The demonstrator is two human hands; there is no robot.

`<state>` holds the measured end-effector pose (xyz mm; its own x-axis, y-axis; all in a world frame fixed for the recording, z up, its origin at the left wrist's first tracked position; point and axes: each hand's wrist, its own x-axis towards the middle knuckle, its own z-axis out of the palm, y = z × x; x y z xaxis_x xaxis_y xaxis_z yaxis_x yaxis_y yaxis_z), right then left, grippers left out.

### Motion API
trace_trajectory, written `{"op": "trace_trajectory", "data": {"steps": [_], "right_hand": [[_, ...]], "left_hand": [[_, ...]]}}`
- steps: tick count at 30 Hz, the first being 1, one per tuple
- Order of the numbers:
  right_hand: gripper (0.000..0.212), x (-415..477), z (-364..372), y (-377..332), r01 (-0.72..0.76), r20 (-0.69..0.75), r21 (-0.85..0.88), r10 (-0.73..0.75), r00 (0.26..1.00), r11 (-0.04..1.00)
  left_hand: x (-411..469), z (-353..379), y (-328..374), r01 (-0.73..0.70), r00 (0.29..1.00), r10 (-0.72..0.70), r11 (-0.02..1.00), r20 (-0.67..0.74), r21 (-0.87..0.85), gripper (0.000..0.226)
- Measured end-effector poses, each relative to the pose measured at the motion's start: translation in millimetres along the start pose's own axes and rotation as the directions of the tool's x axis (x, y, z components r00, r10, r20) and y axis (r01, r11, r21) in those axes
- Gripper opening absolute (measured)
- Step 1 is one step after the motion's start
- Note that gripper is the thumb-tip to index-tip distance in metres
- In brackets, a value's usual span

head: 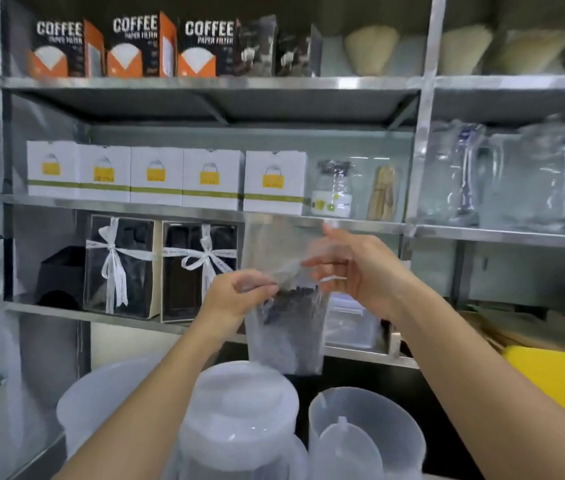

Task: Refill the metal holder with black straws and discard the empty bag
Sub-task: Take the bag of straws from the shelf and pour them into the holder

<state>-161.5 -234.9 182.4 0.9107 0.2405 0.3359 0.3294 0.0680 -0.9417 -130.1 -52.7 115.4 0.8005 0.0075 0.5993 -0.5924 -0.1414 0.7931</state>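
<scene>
Judging by what is in front of me, the job looks barely under way: the clear bag (286, 327) has black straws (289, 304) bunched dark in its middle, so nothing seems to have been emptied out of it, and I cannot see a metal holder anywhere in view, nor a bin for the bag afterwards. Filling the holder and throwing the bag away both appear to be left to do. Going from the left, the gift boxes tied with white ribbon (120, 268) sit on the far shelf (101, 315), behind and well apart from the left hand (239, 296). That hand is raised in front of the shelves with the forearm coming up from the near left, its fingers curled and pinching the plastic on the left side of the bag, near the top of the straws. The bag hangs upright between the two hands, above the stack of clear plastic tubs (239, 410) close to me, its empty upper part standing up in front of the shelf edge. To the right, the right hand (346, 268) comes in from the near right, a little higher than the other, thumb up, fingers bent and pinching the plastic on the right side. My guess is they are pulling the top open, though blur hides any seam.
</scene>
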Motion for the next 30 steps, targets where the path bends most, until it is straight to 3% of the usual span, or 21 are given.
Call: {"op": "trace_trajectory", "data": {"steps": [6,10,14,15,18,20,23,25,27,30], "right_hand": [[0.030,-52,-17,-52,0.176,-0.269,0.044,-0.158,0.950,0.983],[0.035,-100,-26,-50,0.217,-0.210,-0.058,-0.224,0.952,0.975],[0.053,-149,-34,-12,0.008,-0.182,-0.135,-0.033,0.983,0.991],[0.050,-161,-36,-1,-0.031,-0.145,-0.076,0.020,0.989,0.997],[0.009,-204,-36,30,-0.096,-0.051,0.089,0.100,0.994,0.991],[0.021,-227,-36,47,-0.114,-0.118,0.072,0.121,0.986,0.991],[0.018,-255,-36,60,-0.130,-0.180,0.088,0.144,0.973,0.988],[0.018,-269,-37,63,-0.130,-0.233,0.086,0.146,0.961,0.988],[0.020,-280,-40,63,-0.100,-0.288,0.073,0.117,0.950,0.992],[0.024,-295,-47,59,-0.056,-0.379,0.007,0.054,0.924,0.998]], "left_hand": [[-26,17,79,-0.092,0.993,0.084,0.990,-0.079,-0.107,0.013],[-63,33,109,-0.021,0.996,0.000,0.973,-0.092,-0.229,0.019],[-112,51,110,0.071,0.993,-0.097,0.951,-0.073,-0.299,0.020],[-126,56,108,0.098,0.992,-0.120,0.944,-0.050,-0.315,0.021],[-167,72,98,0.166,0.985,-0.171,0.936,0.011,-0.312,0.021],[-190,82,92,0.227,0.973,-0.229,0.927,0.029,-0.298,0.018],[-218,96,86,0.302,0.952,-0.305,0.908,0.035,-0.291,0.013],[-232,105,84,0.326,0.941,-0.338,0.909,-0.002,-0.260,0.021],[-244,116,83,0.315,0.936,-0.329,0.942,-0.126,-0.117,0.042],[-264,129,94,0.152,0.950,-0.098,0.974,-0.296,0.166,0.054]]}}
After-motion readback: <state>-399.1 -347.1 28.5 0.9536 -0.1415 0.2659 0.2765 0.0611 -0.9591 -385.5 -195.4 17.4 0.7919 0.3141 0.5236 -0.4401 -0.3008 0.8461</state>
